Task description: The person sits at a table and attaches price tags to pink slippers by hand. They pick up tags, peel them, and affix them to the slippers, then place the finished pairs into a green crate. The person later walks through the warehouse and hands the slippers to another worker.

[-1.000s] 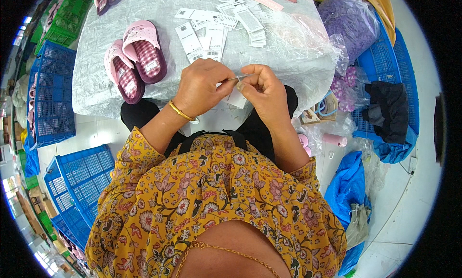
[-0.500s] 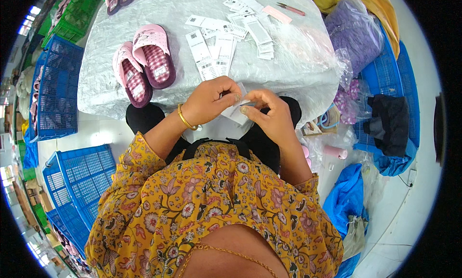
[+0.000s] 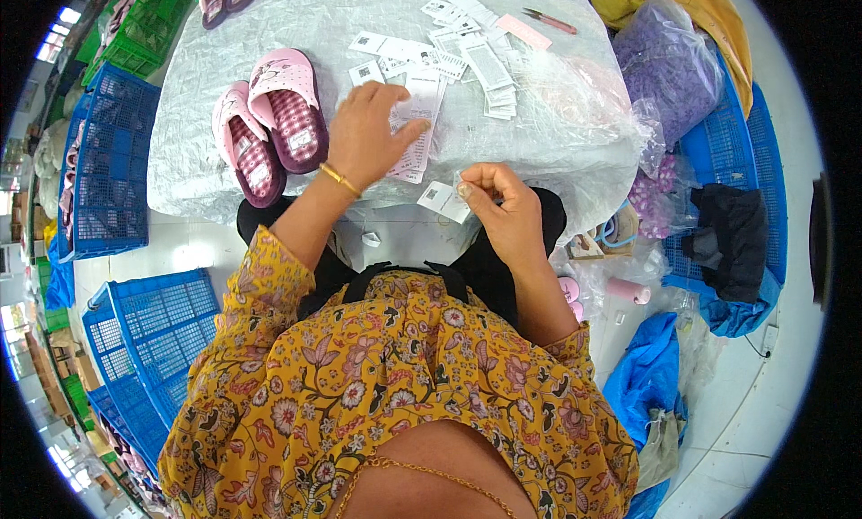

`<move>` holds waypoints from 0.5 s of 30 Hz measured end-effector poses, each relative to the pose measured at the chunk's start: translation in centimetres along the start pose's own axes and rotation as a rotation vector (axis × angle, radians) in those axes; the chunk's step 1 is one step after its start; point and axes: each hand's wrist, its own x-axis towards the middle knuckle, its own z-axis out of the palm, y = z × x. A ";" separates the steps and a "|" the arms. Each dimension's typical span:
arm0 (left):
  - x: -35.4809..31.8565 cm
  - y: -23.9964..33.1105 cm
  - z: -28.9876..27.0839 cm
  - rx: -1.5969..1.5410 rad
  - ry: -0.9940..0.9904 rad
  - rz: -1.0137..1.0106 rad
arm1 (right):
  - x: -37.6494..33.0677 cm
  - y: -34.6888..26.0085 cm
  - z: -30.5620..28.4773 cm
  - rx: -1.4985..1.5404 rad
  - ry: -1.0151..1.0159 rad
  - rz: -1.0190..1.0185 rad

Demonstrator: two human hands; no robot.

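White paper tags at the table's near edge

A small white tag (image 3: 438, 198) is pinched upright, just off the edge; a long white strip of tags (image 3: 415, 128) is pressed flat on the table.

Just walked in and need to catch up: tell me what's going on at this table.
A seated person is handling paper tags at a table covered in clear plastic. The left hand reaches onto the table, its fingers resting on a strip of white tags. The right hand is held near the table's edge and pinches a single small white tag. More tags are scattered further back, and a pair of pink slippers lies to the left of the left hand.
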 end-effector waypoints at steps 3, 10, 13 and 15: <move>0.9 -1.9 1.0 0.241 -0.050 -0.001 | 0.1 0.1 -0.2 -0.010 0.007 -0.016; 1.0 -2.5 2.4 0.252 -0.049 0.013 | -0.1 0.8 -0.5 0.008 0.008 0.009; 1.1 -2.2 2.0 0.300 0.041 0.040 | -0.1 0.5 -0.2 0.013 0.006 0.011; 1.3 -1.8 1.0 0.257 0.139 0.019 | -0.1 0.2 -0.1 0.018 0.009 0.002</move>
